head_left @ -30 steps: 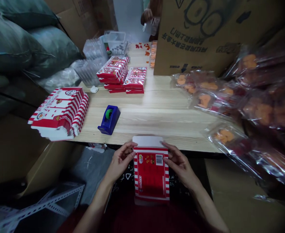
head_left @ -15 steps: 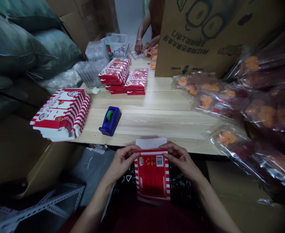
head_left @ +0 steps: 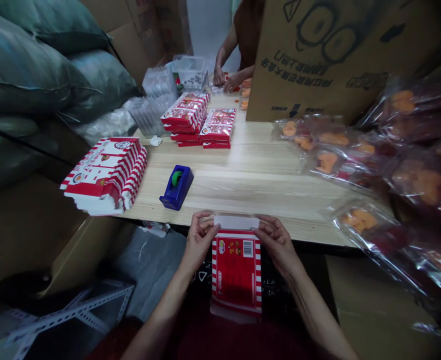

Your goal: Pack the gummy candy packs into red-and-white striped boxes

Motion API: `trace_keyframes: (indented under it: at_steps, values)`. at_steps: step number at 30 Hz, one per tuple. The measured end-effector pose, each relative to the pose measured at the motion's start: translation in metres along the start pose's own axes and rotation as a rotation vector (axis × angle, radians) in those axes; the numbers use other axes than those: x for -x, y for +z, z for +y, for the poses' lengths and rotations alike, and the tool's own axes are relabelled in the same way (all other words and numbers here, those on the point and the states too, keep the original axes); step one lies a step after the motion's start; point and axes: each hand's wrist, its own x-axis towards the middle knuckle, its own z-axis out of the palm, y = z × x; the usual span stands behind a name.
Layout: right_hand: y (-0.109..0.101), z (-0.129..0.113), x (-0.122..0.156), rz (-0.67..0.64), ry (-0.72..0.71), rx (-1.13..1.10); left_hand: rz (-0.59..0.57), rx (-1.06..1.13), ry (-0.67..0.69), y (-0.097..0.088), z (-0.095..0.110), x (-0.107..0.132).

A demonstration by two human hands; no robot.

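A red and white striped cardboard box (head_left: 236, 272) with a barcode hangs in front of me at the table's near edge, its white end flap standing up. My left hand (head_left: 200, 240) pinches its upper left corner, thumb on the printed face. At the upper right corner my right hand (head_left: 278, 242) grips it the same way. The fingers behind the flap are partly hidden. Beyond my hands, a blue tape dispenser (head_left: 177, 188) with a green core stands on the table.
Flat striped box blanks (head_left: 104, 170) are stacked at the left. Filled boxes (head_left: 186, 112) lie behind, near clear plastic trays (head_left: 153, 102). Bagged orange pieces (head_left: 327, 161) crowd the right side below a large carton (head_left: 310, 65). A co-worker's hands (head_left: 226, 80) are at the far end.
My fingers have shifted up around the white flap, which now stands more squarely between my hands. The view has swung slightly left. Both hands keep hold of the box.
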Motion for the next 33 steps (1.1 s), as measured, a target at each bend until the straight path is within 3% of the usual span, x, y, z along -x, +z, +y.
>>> trace_keyframes:
  at_steps: [4,6,11,14,17,25,33]
  values:
    - [-0.009,-0.007,-0.002,-0.243,0.096,-0.010,-0.212,0.061,-0.138,-0.006,0.007,-0.003]
    - [-0.013,-0.005,-0.003,-0.271,0.065,0.072,-0.256,0.031,-0.165,-0.011,0.010,-0.002]
    - [-0.019,0.001,-0.006,-0.193,-0.064,0.199,-0.357,-0.370,0.059,-0.018,0.015,-0.003]
    - [-0.022,-0.004,-0.003,-0.246,-0.152,0.300,-0.358,-0.504,0.189,-0.021,0.010,-0.001]
    - [-0.023,-0.012,0.003,-0.349,-0.159,0.360,-0.344,-0.509,0.201,-0.020,0.006,0.004]
    - [-0.012,-0.018,0.006,-0.302,-0.096,0.424,-0.314,-0.621,0.316,-0.001,0.025,0.008]
    - [-0.009,-0.021,0.010,-0.355,-0.151,0.462,-0.401,-0.775,0.502,0.009,0.017,0.006]
